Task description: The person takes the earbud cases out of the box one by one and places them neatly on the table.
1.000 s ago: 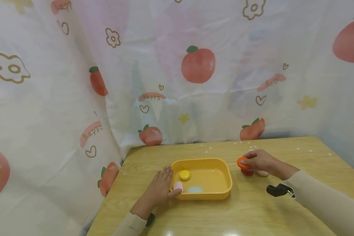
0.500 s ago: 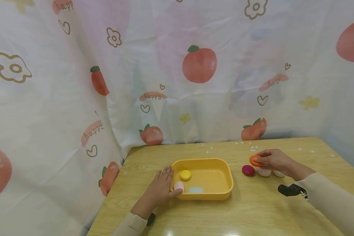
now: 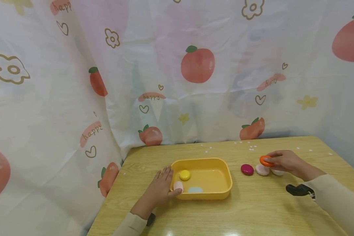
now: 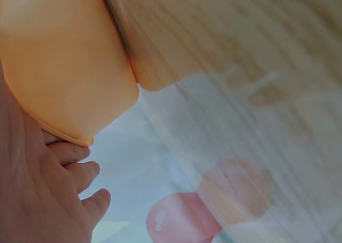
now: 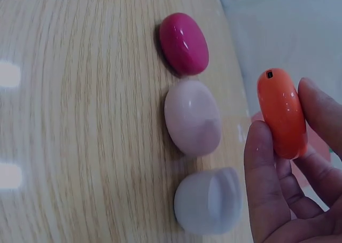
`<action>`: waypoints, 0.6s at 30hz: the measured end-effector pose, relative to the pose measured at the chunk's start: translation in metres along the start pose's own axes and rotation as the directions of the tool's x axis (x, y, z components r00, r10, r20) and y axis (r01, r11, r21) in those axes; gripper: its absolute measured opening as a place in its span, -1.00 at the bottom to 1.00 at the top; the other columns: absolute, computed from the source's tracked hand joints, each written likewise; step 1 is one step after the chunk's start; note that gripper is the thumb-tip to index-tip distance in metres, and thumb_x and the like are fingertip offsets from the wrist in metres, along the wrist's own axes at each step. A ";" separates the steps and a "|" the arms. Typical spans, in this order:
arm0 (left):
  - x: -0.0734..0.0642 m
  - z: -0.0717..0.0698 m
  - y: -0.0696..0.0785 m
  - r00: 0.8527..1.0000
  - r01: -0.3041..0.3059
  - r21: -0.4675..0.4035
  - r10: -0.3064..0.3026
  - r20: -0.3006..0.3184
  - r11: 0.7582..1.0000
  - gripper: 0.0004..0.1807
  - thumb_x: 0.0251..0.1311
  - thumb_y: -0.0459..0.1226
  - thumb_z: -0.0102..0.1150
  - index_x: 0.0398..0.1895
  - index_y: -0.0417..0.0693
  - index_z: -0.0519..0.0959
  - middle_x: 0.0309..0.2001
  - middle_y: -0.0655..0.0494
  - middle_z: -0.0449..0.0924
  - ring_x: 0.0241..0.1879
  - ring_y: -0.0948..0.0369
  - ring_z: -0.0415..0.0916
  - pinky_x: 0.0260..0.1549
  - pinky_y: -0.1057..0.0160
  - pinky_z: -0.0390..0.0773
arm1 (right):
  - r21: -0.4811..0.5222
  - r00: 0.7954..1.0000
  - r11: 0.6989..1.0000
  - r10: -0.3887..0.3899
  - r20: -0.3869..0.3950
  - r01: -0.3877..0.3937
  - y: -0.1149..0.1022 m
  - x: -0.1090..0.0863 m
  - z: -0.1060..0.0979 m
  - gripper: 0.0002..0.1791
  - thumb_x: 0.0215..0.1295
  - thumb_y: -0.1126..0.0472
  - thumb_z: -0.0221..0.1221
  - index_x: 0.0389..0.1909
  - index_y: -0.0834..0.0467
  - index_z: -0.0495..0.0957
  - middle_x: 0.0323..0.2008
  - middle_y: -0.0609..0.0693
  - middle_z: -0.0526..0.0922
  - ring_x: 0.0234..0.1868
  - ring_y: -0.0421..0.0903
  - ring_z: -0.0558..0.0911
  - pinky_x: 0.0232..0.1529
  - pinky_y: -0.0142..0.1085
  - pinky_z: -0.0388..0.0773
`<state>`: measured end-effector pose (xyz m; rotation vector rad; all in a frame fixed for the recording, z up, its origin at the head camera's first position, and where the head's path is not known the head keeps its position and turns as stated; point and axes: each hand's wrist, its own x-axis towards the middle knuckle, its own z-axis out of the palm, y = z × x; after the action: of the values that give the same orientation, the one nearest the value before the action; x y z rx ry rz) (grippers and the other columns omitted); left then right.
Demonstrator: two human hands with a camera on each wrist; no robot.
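Between the thumb and fingers of my right hand (image 3: 287,162) is a glossy orange rounded disc (image 5: 283,114) with a small dark rectangular slot at one end. It is held above a row of similar pieces: a magenta one (image 5: 184,44), a pale pink one (image 5: 192,118) and a white one (image 5: 207,201). My left hand (image 3: 159,188) rests at the left end of a yellow tray (image 3: 206,196), fingers extended along the rim and thumb across the front corner. Inside the tray are a yellow disc (image 3: 185,175), a pale pink piece (image 3: 178,186) and a light blue piece (image 3: 195,189).
The wooden table (image 3: 194,216) reaches back to a white curtain (image 3: 129,72) printed with fruit. Several tiny white bits (image 3: 251,147) are scattered near the table's back edge. A black strap piece (image 3: 298,190) hangs below the right sleeve (image 3: 336,200).
My right hand has moved right with the orange disc, from over the magenta piece to over the pale pink one, uncovering the row. My left hand and the tray have stayed put.
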<state>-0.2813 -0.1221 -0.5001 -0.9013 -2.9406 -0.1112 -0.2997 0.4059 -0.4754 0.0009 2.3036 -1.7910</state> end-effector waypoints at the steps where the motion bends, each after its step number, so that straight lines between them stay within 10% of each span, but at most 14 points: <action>1: 0.000 0.000 0.000 1.000 0.002 0.000 -0.002 0.000 1.000 0.11 0.25 0.45 -0.52 0.51 -0.29 -0.01 0.52 -0.14 -0.11 0.49 0.02 -0.19 0.39 -0.05 -0.12 | -0.005 1.000 1.000 -0.003 0.001 0.003 0.002 -0.001 -0.002 -0.35 0.36 0.19 0.22 0.19 0.63 0.25 -0.21 -0.01 0.61 -0.23 -0.14 0.68 -0.14 -0.20 0.63; 18: 0.001 -0.004 -0.004 1.000 0.005 0.012 -0.005 -0.007 1.000 0.11 0.26 0.45 -0.48 0.50 -0.32 -0.01 0.51 -0.18 -0.10 0.49 -0.03 -0.18 0.39 -0.06 -0.11 | 0.004 0.999 0.999 0.036 -0.038 -0.036 0.019 -0.011 -0.025 -0.22 0.38 0.15 0.20 0.32 0.62 0.09 -0.16 -0.10 0.56 -0.22 -0.25 0.65 -0.09 -0.16 0.61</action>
<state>-0.2838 -0.1251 -0.4960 -0.8905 -2.9340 -0.0968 -0.2911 0.4363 -0.4860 0.0774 2.3118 -1.7928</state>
